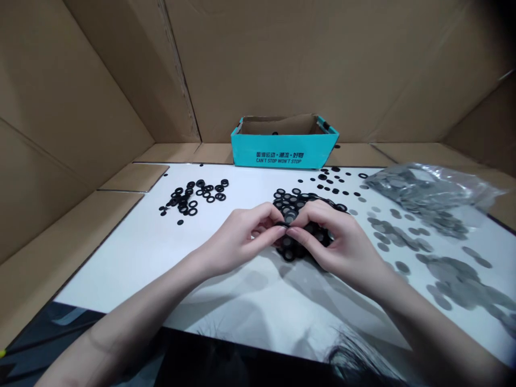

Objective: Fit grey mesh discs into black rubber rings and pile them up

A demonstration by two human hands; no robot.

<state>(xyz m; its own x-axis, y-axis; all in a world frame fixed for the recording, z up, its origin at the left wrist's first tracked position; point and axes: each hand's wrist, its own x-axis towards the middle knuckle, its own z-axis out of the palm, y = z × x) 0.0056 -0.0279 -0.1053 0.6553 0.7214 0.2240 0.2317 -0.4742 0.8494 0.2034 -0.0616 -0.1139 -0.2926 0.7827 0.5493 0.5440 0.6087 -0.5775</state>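
My left hand (250, 231) and my right hand (332, 231) meet at the middle of the white table. Between their thumbs and index fingers they pinch one small black ring (283, 223) from both sides. Directly behind and below the fingers lies a pile of black rings with grey centres (287, 254), partly hidden by my right hand. A looser group of black rings (192, 204) rests to the left. Thin grey discs (393, 234) are scattered to the right of my right hand.
A turquoise box (282, 150) stands at the back of the white table (133, 258). At the right lies a clear plastic bag (419, 188) of grey discs. Small black discs (335, 191) dot the back right area. Cardboard walls (306, 64) enclose the back and sides.
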